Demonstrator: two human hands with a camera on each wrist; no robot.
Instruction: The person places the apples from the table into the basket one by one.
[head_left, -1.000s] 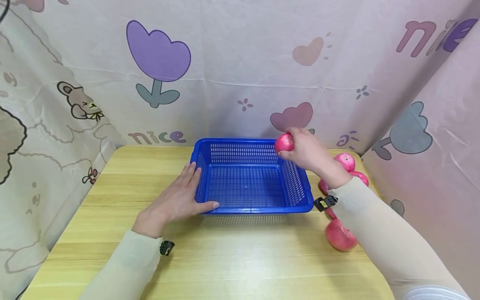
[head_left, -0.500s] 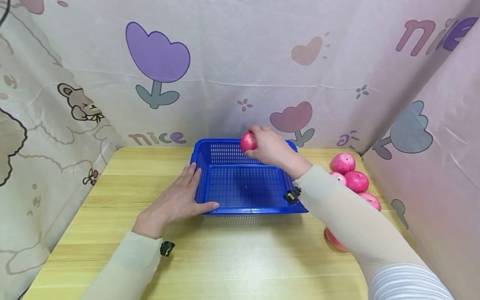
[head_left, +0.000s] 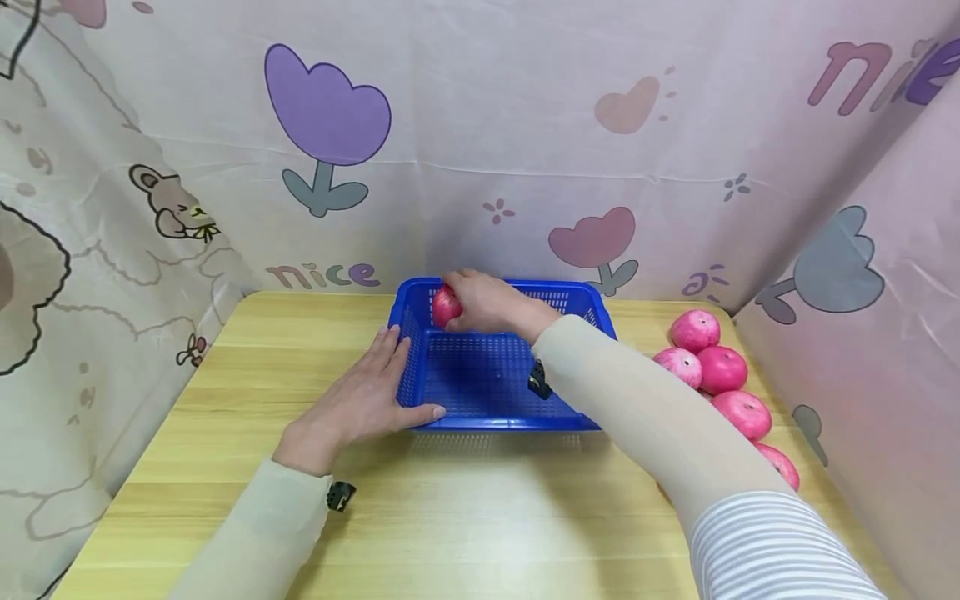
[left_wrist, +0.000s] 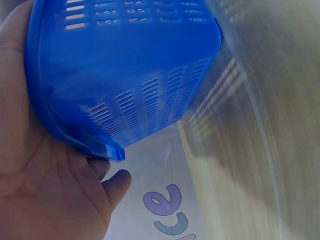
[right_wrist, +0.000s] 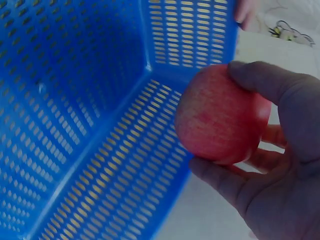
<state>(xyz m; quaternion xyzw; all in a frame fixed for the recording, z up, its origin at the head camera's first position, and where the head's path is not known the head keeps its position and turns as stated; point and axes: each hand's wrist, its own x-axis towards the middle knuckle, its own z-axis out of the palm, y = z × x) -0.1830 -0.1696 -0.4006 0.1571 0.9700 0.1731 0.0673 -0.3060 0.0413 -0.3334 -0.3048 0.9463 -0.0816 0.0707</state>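
Observation:
My right hand (head_left: 487, 302) grips a red apple (head_left: 447, 307) over the far left part of a blue plastic basket (head_left: 510, 423). In the right wrist view the thumb and fingers (right_wrist: 220, 182) curl round the apple (right_wrist: 220, 115), with slotted basket walls (right_wrist: 115, 165) beside it. At the basket's left end, my left hand (head_left: 352, 408) rests on the rim with fingers straight and the thumb along the front edge. The left wrist view has the palm (left_wrist: 45, 185) against the basket's rim (left_wrist: 37, 95). No fruit shows on the visible basket floor.
Several pink-red apples (head_left: 722, 369) lie in a group at the table's right side, partly hidden behind the right sleeve (head_left: 645, 408). A wooden table (head_left: 465, 517) carries the basket. Printed cloth (head_left: 480, 150) hangs behind and on both sides.
My right hand has carried the apple leftward and slightly down, from the basket's right end to its far left. More apples at the right have come into sight. My left hand stays on the rim.

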